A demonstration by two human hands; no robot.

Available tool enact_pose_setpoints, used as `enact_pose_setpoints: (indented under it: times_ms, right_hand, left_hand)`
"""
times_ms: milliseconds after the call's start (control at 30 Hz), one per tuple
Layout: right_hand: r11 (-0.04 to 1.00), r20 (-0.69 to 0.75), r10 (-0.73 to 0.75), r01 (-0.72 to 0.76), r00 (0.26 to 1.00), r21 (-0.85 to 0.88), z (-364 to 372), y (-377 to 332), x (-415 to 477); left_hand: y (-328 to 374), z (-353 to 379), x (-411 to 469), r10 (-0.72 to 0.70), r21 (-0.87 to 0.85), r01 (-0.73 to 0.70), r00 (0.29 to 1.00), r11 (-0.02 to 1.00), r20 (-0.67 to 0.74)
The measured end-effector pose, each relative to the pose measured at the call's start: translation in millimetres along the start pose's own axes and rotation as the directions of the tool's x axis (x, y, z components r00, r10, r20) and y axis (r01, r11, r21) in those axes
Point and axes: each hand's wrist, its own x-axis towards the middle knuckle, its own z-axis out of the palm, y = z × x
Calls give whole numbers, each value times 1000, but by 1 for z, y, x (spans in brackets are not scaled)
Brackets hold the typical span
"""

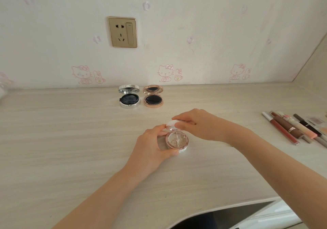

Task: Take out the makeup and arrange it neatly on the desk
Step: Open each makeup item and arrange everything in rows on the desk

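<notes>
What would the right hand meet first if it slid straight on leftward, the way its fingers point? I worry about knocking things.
Likely the left hand's fingertips at the compact lid; beyond, bare desk.

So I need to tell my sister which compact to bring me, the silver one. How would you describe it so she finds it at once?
Start at the gold wall socket and look straight down to the pale wooden desk. Two open round compacts stand side by side against the wall. Yours is the left one, the silver round compact with a mirrored lid; its neighbour is the rose-gold round compact.
</notes>
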Motion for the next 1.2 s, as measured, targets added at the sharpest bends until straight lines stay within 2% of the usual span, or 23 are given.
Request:
enact_pose_setpoints:
  times_ms: [200, 433, 500, 600, 667, 767, 967, 1200]
  right_hand:
    - [999, 15, -28, 28, 1000, -31, 0, 1, -2]
    - [999, -21, -32, 32, 999, 7, 5, 5, -6]
    - [995, -78, -5, 13, 997, 101, 10, 10, -11]
    - [976, -273, 76, -15, 959, 219, 26, 20, -25]
    - [978, -353, 112, -40, 929, 204, 41, 28, -34]
    - [975, -378, 143, -66, 915, 210, 63, 34, -46]
    - [993, -384, 52, -9, 922, 115, 77, 30, -49]
    - [992, -420, 61, -9, 905, 126, 80, 26, -40]
  left_hand:
    - [2, -1, -1, 7, 11, -7, 1000, 1000, 3]
    - [1, 0, -2, 18, -9, -18, 1000, 1000, -5]
    - [-1, 1, -2, 24, -10, -24, 1000, 1000, -11]
    - [-2, 2, -1, 22, 2, -22, 1000, 1000, -19]
    - [-3, 2, -1, 14, 1, -14, 1000, 1000, -23]
    - [-2, 2, -2, 14, 6, -14, 999, 1000, -29]
    - [3, 2, -5, 17, 8, -17, 999, 1000, -31]
    - [4, -4, -9, -26, 109, 25, 1000, 994, 10]
